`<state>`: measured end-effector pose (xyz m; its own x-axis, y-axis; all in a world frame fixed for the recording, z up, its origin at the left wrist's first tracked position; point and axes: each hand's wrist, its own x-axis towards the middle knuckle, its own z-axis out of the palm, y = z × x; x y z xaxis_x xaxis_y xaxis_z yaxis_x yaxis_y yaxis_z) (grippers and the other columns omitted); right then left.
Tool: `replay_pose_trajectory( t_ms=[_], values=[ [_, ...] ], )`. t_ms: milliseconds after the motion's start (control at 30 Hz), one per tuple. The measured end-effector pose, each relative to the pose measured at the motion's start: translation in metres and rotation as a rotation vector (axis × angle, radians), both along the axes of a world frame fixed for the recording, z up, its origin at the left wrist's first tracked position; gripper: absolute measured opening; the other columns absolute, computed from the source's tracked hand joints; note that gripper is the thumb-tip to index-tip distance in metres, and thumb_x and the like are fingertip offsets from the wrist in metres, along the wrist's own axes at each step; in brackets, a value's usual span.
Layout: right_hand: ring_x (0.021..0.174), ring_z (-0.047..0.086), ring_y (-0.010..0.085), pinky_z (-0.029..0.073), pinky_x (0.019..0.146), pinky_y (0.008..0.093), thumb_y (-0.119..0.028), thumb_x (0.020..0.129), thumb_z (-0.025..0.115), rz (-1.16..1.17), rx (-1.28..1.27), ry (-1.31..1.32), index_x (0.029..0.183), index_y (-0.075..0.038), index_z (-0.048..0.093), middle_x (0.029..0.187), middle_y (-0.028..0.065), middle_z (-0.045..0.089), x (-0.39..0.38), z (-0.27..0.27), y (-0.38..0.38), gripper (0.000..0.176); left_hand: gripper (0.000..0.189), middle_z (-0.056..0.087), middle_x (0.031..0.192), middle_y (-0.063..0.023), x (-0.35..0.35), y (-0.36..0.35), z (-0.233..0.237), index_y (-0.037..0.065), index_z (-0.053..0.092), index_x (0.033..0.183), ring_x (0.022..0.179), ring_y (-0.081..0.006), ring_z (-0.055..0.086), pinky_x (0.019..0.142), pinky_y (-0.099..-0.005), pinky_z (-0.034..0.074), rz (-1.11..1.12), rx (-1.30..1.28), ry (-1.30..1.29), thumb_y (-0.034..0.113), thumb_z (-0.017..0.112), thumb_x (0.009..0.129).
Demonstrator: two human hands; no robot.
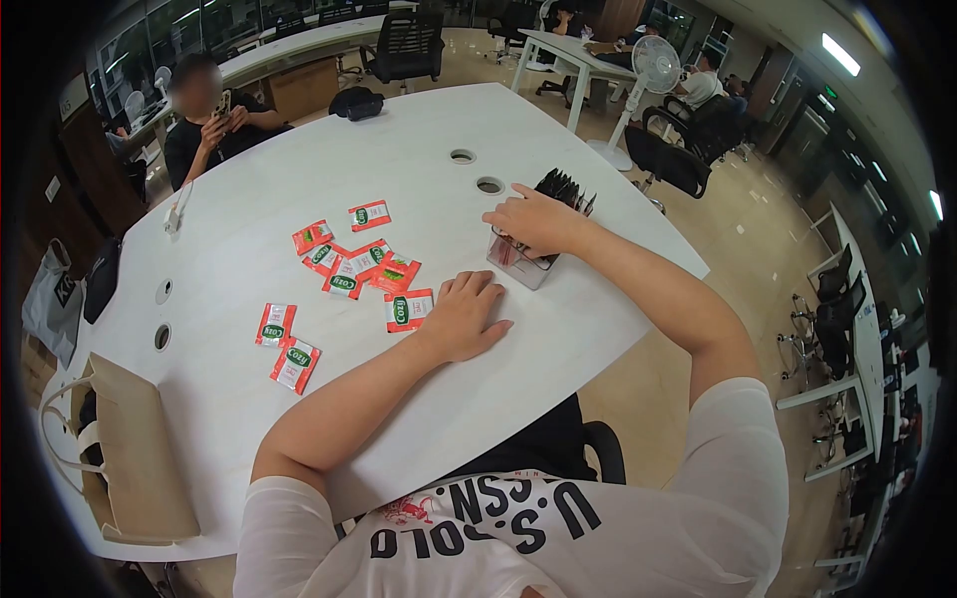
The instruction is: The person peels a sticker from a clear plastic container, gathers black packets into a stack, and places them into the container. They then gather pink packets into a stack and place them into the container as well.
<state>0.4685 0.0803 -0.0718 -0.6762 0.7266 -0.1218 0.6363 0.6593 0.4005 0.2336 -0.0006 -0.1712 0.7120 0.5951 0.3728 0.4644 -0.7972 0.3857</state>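
My left hand [464, 317] lies palm down on the white table [399, 159], thumb spread and nothing in it. Its fingers are beside a red and white Cozy sachet [409, 310]. At the clear plastic organizer [520, 267], my right hand [538, 221] is laid over the top, fingers curled at the rim and partly hidden. Thin black-wrapped sticks [563, 186] stand upright in its back part, and something reddish shows through the front wall. Left of my hands lies a loose cluster of several sachets [344, 278]. Two more sachets [294, 366] lie nearer me.
A beige tote bag [150, 448] stands at the table's left edge, with a dark pouch [357, 103] at the far edge. Cable holes [489, 186] pierce the tabletop. Across the table, a person [204, 120] holds a phone. A white fan [655, 67] and chairs stand beyond.
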Motion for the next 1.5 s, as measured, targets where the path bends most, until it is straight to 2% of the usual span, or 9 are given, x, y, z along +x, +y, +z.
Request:
replay_pose_trajectory(
  t_ms=[200, 400, 500, 700, 800, 900, 1000, 1267, 1500],
  values=[
    [0.127, 0.062, 0.022, 0.034, 0.125, 0.0519, -0.029, 0.068, 0.096, -0.022, -0.044, -0.134, 0.149, -0.011, 0.045, 0.129, 0.0045, 0.066, -0.014, 0.015, 0.005, 0.098, 0.054, 0.05, 0.147, -0.0182, 0.0, 0.0, 0.001, 0.005, 0.058, 0.135, 0.138, -0.0364, 0.044, 0.114, -0.0527, 0.036, -0.005, -0.004, 0.009, 0.037, 0.072, 0.094],
    [0.128, 0.062, 0.0242, 0.034, 0.124, 0.055, -0.03, 0.06, 0.099, 0.04, -0.064, -0.013, 0.148, -0.013, 0.046, 0.125, 0.0049, 0.068, -0.006, 0.021, 0.007, 0.103, 0.054, 0.049, 0.146, -0.0184, -0.001, 0.001, -0.002, 0.005, 0.057, 0.135, 0.139, -0.0365, 0.044, 0.113, -0.0532, 0.036, -0.002, 0.01, -0.001, 0.037, 0.071, 0.094],
    [0.129, 0.061, 0.0245, 0.031, 0.126, 0.0554, -0.031, 0.059, 0.1, -0.012, -0.115, 0.012, 0.149, -0.015, 0.046, 0.126, 0.0043, 0.068, -0.003, 0.024, 0.008, 0.107, 0.054, 0.05, 0.146, -0.0185, -0.001, 0.001, -0.001, 0.005, 0.057, 0.134, 0.138, -0.0366, 0.044, 0.112, -0.0533, 0.037, -0.009, 0.012, -0.008, 0.038, 0.071, 0.094],
    [0.128, 0.062, 0.0236, 0.03, 0.127, 0.0549, -0.029, 0.062, 0.098, -0.002, -0.085, 0.026, 0.145, -0.016, 0.051, 0.122, 0.0041, 0.069, -0.003, 0.024, 0.005, 0.096, 0.053, 0.05, 0.145, -0.0183, -0.001, 0.001, -0.002, 0.005, 0.057, 0.133, 0.138, -0.0368, 0.044, 0.112, -0.0529, 0.037, -0.003, 0.015, -0.009, 0.038, 0.071, 0.093],
    [0.126, 0.062, 0.0235, 0.031, 0.125, 0.0544, -0.028, 0.065, 0.096, 0.002, -0.082, -0.064, 0.142, -0.016, 0.053, 0.119, 0.0039, 0.07, -0.009, 0.016, 0.008, 0.089, 0.053, 0.05, 0.145, -0.0181, -0.001, 0.001, -0.002, 0.005, 0.058, 0.133, 0.137, -0.0367, 0.045, 0.112, -0.0529, 0.037, -0.003, 0.021, -0.005, 0.038, 0.071, 0.093],
    [0.123, 0.063, 0.0226, 0.032, 0.126, 0.0535, -0.024, 0.068, 0.094, -0.02, -0.086, -0.152, 0.143, -0.015, 0.052, 0.123, 0.002, 0.067, -0.014, 0.018, 0.007, 0.087, 0.053, 0.05, 0.146, -0.0179, -0.001, -0.001, 0.001, 0.005, 0.058, 0.133, 0.138, -0.0366, 0.045, 0.113, -0.0527, 0.037, 0.003, 0.002, 0.008, 0.037, 0.071, 0.093],
    [0.121, 0.064, 0.0226, 0.032, 0.126, 0.0538, -0.023, 0.068, 0.093, 0.019, -0.075, -0.077, 0.144, -0.015, 0.05, 0.121, 0.002, 0.066, -0.012, 0.02, -0.002, 0.088, 0.053, 0.05, 0.146, -0.018, -0.001, 0.0, 0.001, 0.005, 0.058, 0.134, 0.138, -0.0366, 0.045, 0.113, -0.0526, 0.037, -0.001, 0.002, 0.008, 0.037, 0.071, 0.094],
    [0.122, 0.063, 0.0239, 0.034, 0.123, 0.0551, -0.025, 0.067, 0.092, 0.101, 0.025, -0.099, 0.147, -0.015, 0.048, 0.121, 0.0039, 0.065, -0.001, 0.003, 0.004, 0.091, 0.054, 0.05, 0.147, -0.0184, -0.001, 0.0, 0.002, 0.005, 0.058, 0.135, 0.138, -0.0368, 0.044, 0.113, -0.0526, 0.036, 0.0, -0.007, 0.02, 0.038, 0.071, 0.094],
    [0.124, 0.062, 0.0243, 0.034, 0.122, 0.0568, -0.029, 0.066, 0.092, 0.105, 0.048, -0.118, 0.148, -0.013, 0.046, 0.124, 0.0039, 0.064, -0.007, 0.013, 0.0, 0.095, 0.054, 0.05, 0.147, -0.0184, -0.001, 0.001, 0.0, 0.005, 0.059, 0.134, 0.138, -0.0369, 0.045, 0.112, -0.0532, 0.037, -0.004, 0.009, 0.01, 0.038, 0.071, 0.094]
  ],
)
